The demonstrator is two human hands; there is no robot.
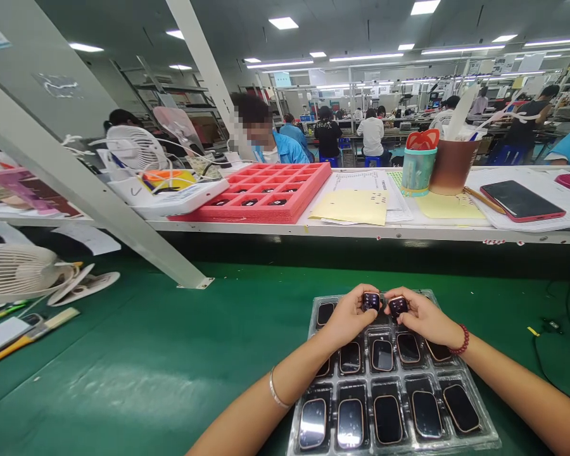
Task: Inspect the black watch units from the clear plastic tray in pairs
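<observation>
Over the back part of a clear plastic tray (491,437), my left hand (349,316) grips a small watch (371,301) with a lit screen. Close beside it, my right hand (422,315) pinches a second watch (398,307), its screen also lit. The two watches are side by side with a narrow gap. Below my hands the tray holds several dark-screened watches (387,419) with gold-toned rims, each in its own compartment. My hands hide part of the tray's back row.
A white shelf (266,227) crosses behind the green table (137,354), carrying a red foam tray (285,190), papers, cups (418,171) and a phone (522,199). A slanted white post (137,221) stands left, near a fan (19,269) and brushes. Cables lie right. A person (278,145) sits beyond.
</observation>
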